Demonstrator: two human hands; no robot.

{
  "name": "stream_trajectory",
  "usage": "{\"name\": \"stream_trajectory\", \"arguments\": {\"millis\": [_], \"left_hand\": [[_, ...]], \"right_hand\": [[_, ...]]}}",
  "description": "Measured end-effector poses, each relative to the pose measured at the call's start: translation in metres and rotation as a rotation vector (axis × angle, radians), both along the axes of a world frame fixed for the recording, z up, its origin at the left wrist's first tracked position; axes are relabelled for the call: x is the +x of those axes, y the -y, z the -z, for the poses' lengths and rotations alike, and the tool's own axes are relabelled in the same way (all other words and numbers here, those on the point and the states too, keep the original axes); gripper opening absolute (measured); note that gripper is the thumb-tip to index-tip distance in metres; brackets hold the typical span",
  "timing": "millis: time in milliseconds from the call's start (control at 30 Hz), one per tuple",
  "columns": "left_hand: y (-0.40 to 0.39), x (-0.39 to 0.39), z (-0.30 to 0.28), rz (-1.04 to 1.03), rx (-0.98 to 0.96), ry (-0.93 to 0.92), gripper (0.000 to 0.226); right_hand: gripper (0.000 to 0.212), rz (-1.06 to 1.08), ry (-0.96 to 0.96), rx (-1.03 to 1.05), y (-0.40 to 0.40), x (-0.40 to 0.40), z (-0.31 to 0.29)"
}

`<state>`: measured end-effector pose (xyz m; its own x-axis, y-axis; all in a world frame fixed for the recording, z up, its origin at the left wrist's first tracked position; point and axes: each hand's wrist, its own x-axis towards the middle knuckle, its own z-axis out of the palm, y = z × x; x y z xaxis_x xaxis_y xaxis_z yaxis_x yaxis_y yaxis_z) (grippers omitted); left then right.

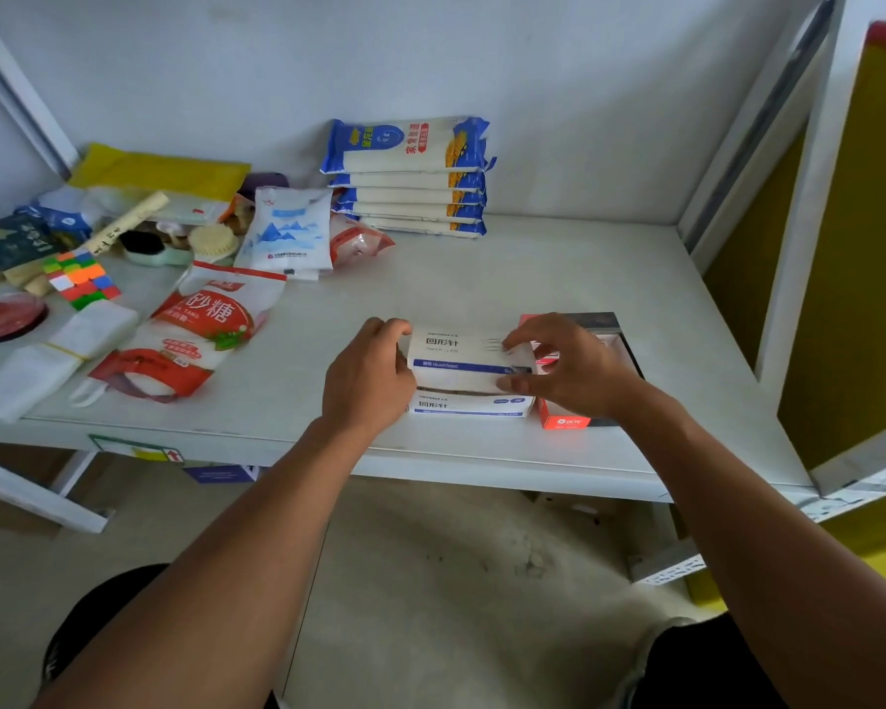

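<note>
Near the front of the shelf [533, 268] I have both hands on the top box [464, 358] — left hand [369, 373] gripping its left end, right hand [558, 360] pinching its right end; it lies directly over a second box [469, 405] — just beside a red box [566, 421].

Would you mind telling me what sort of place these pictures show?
Probably a stockroom or small shop: a white metal shelf holds stacked noodle packs, a sugar bag and paper-clip boxes.
</note>
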<state>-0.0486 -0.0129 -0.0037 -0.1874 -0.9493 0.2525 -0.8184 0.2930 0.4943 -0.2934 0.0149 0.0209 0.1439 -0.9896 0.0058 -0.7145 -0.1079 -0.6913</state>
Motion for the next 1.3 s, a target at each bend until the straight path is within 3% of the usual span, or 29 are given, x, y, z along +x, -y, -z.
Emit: {"name": "stream_trajectory", "arguments": {"millis": [100, 300, 433, 533, 800, 967, 1100, 1200, 1300], "left_hand": [[0.000, 0.003, -0.003, 0.059, -0.037, 0.072, 0.042], [0.003, 0.003, -0.007, 0.214, -0.118, 0.179, 0.047], [0.006, 0.001, -0.006, 0.120, -0.121, 0.081, 0.037], [0.005, -0.004, -0.002, 0.157, -0.139, 0.148, 0.034], [0.007, -0.018, -0.001, 0.079, -0.119, 0.149, 0.037], [0.014, -0.012, 0.010, 0.215, -0.042, 0.247, 0.079], [0.018, -0.013, 0.022, 0.223, -0.075, 0.249, 0.073], [0.021, -0.021, 0.023, 0.196, -0.082, 0.197, 0.065], [0.023, -0.027, 0.019, 0.171, -0.060, 0.148, 0.060]], "right_hand": [[0.031, -0.014, -0.103, -0.056, 0.001, 0.001, 0.008], [0.030, 0.003, -0.113, -0.078, 0.003, 0.002, 0.012], [0.050, -0.035, -0.127, -0.058, -0.001, 0.008, 0.013], [0.065, -0.059, -0.199, -0.037, -0.006, 0.010, 0.015], [0.061, 0.011, -0.277, -0.160, -0.002, 0.015, 0.021], [0.071, 0.212, -0.224, -0.082, -0.006, 0.000, 0.017], [0.051, 0.224, -0.235, 0.136, -0.012, -0.005, 0.020], [0.032, 0.249, -0.221, 0.113, -0.012, 0.001, 0.026], [0.025, 0.275, -0.194, 0.121, -0.012, 0.007, 0.026]]}}
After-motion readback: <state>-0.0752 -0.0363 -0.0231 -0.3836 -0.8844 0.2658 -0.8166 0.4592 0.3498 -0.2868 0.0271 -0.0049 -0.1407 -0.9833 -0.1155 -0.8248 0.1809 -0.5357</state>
